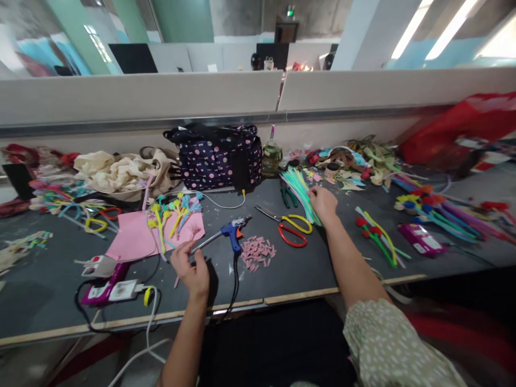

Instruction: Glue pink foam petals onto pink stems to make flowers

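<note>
My left hand (190, 269) is raised over the desk beside the pink sheet (133, 236), its fingers closed round a thin pink stem with a frayed top. My right hand (323, 204) pinches at the bundle of green and white pipe cleaners (300, 193); which stems its fingertips hold is too small to tell. Between the hands lie a blue glue gun (233, 235), a pile of short pink pieces (258, 252) and scissors (292, 228) with one red and one yellow handle. Dark green pliers (288, 196) rest left of the bundle.
Behind stand a dotted dark bag (220, 158) and a bottle (271, 156). Yellow and blue stems lie on the pink sheet. Purple power strips (107, 285) sit left and right, with cables near the front edge. Red-tipped stems (377, 236) lie right of my right arm.
</note>
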The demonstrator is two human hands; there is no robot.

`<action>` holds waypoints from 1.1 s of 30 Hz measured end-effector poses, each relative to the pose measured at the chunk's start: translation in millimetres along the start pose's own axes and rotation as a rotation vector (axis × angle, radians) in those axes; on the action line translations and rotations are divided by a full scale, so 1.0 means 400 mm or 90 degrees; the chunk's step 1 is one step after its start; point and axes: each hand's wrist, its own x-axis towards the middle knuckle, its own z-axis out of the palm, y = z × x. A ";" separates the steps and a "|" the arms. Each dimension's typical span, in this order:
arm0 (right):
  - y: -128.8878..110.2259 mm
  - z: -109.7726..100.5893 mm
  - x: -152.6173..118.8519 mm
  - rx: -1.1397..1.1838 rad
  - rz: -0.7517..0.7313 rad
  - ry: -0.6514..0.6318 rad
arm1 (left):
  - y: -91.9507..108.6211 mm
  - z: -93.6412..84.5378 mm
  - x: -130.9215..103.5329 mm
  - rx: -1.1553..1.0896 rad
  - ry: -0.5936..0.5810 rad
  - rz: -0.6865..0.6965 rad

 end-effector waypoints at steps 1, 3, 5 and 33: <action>0.017 0.002 0.003 -0.011 0.018 -0.014 | -0.001 0.001 0.000 -0.002 0.003 -0.001; 0.037 0.005 0.006 -0.025 0.040 -0.034 | -0.005 0.003 -0.002 -0.002 0.007 -0.002; 0.042 0.007 0.007 -0.034 0.041 -0.053 | -0.009 0.005 -0.003 0.002 0.006 -0.003; 0.081 0.039 0.056 0.317 0.051 -0.115 | -0.014 0.013 -0.003 0.037 -0.013 0.010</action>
